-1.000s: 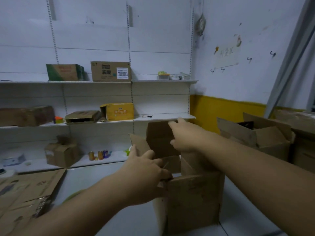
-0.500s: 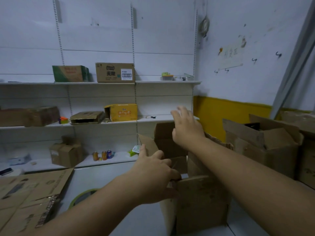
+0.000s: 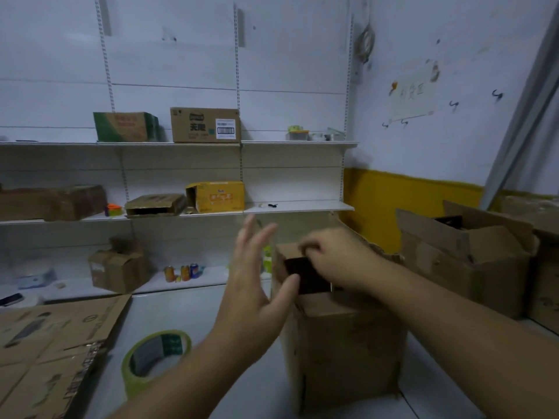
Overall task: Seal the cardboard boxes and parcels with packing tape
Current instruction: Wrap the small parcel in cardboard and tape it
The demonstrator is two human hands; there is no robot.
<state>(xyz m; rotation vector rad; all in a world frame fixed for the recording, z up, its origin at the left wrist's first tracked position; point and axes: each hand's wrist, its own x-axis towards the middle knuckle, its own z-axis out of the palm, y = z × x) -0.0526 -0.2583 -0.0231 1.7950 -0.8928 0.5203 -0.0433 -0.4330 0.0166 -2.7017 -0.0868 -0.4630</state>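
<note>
A tall brown cardboard box (image 3: 341, 349) stands on the white table right in front of me, with a dark gap showing at its top. My right hand (image 3: 335, 261) lies on the top of the box, fingers curled over the edge of a folded-down flap (image 3: 287, 251). Just left of the box my left hand (image 3: 254, 285) is held up, fingers straight and spread, with the thumb against the box's upper left edge. A roll of yellowish packing tape (image 3: 157, 355) lies flat on the table to the left of the box.
Flattened cardboard sheets (image 3: 45, 343) cover the table's left side. An open brown box (image 3: 469, 255) stands to the right, more behind it. White wall shelves (image 3: 296, 207) behind the table carry several boxes, cans and small items.
My right hand has folded the upright far flap down onto the box top. My left hand has let go of the near flap and opened beside the box. The tape roll has come into view.
</note>
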